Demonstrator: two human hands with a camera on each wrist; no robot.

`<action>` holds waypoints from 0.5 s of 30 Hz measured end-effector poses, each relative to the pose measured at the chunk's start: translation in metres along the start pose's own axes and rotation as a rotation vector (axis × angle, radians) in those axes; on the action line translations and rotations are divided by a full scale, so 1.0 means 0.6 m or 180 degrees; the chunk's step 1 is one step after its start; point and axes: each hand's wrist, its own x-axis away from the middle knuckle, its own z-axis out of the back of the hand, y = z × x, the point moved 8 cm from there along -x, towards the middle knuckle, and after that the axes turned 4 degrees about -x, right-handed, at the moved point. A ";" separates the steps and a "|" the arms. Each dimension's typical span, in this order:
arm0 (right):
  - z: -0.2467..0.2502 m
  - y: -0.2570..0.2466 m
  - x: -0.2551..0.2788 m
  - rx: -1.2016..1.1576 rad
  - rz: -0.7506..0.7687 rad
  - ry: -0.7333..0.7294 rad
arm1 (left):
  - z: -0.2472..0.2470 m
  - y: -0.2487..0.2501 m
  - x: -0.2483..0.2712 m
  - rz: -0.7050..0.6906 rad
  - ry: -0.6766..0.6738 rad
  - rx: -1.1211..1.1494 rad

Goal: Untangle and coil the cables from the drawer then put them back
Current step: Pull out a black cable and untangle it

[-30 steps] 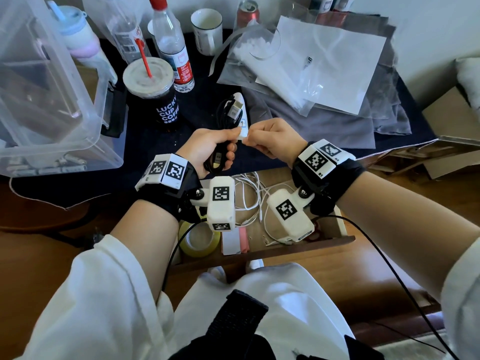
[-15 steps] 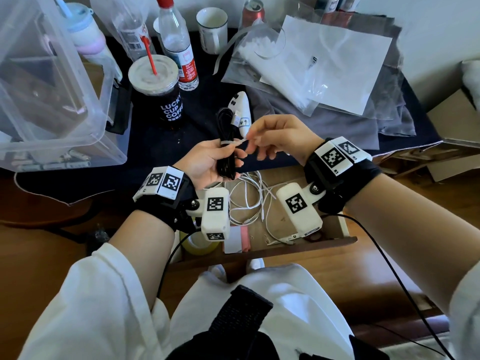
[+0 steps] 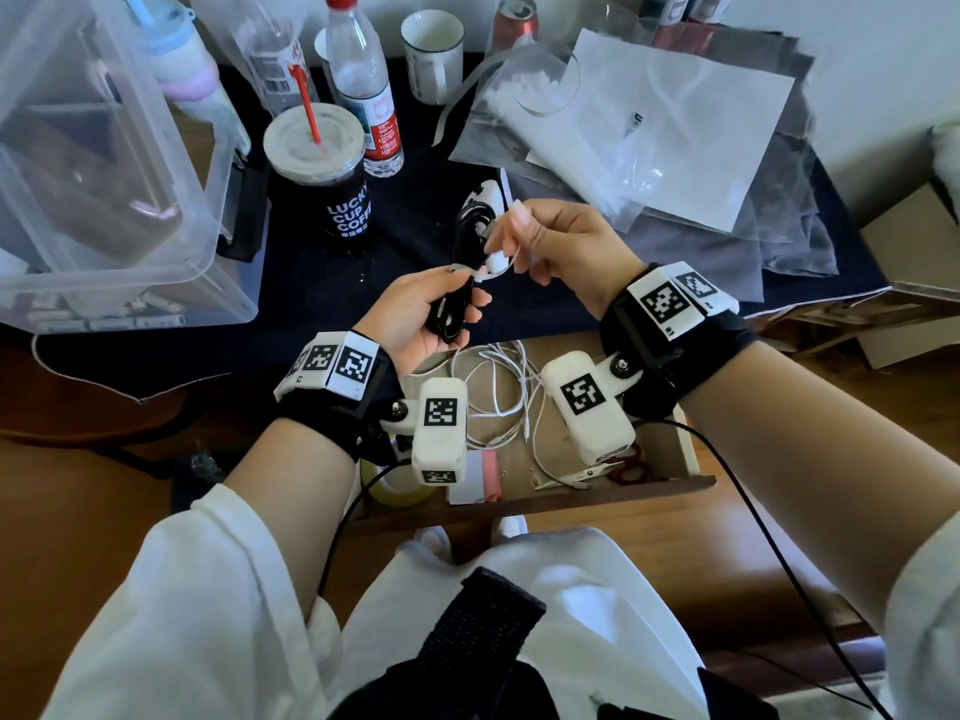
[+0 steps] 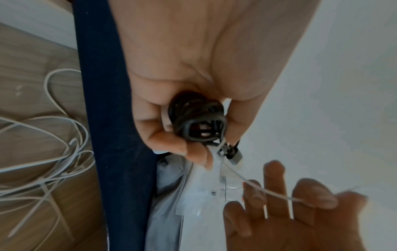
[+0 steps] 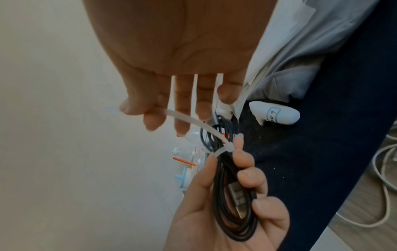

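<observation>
The open drawer [image 3: 680,449] holds a loose tangle of white cables [image 3: 498,392], a roll of tape [image 3: 387,485] at its left end, a white and pink card [image 3: 475,480] and small scissors [image 3: 613,467] near its front. Above the drawer, the left hand [image 3: 415,324] has its fingers curled round a coiled black cable [image 5: 234,195], a metal USB plug lying along the coil. A white zip tie [image 5: 223,149] circles the coil near its top, and the right hand [image 3: 561,246] pinches the tie's free tail between thumb and forefinger, its other 3 fingers spread straight. Behind the drawer, on the dark cloth [image 3: 322,283], stands a lidded cup [image 3: 322,174] of dark drink with a red straw, printed "LUCKY CUP COFFEE". A clear bin [image 3: 156,210] sits left of the cup. Right of the cup lies a small white device [image 5: 277,114] with a handwritten label I cannot read.
</observation>
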 end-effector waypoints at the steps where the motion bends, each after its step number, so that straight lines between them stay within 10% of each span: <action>1: -0.001 0.001 -0.002 0.0028 -0.0030 -0.0038 | -0.002 0.001 0.000 0.0044 -0.0001 0.0124; 15: 0.029 0.010 -0.007 0.0223 -0.0529 0.0321 | -0.018 0.024 -0.003 -0.0207 -0.0060 -0.0324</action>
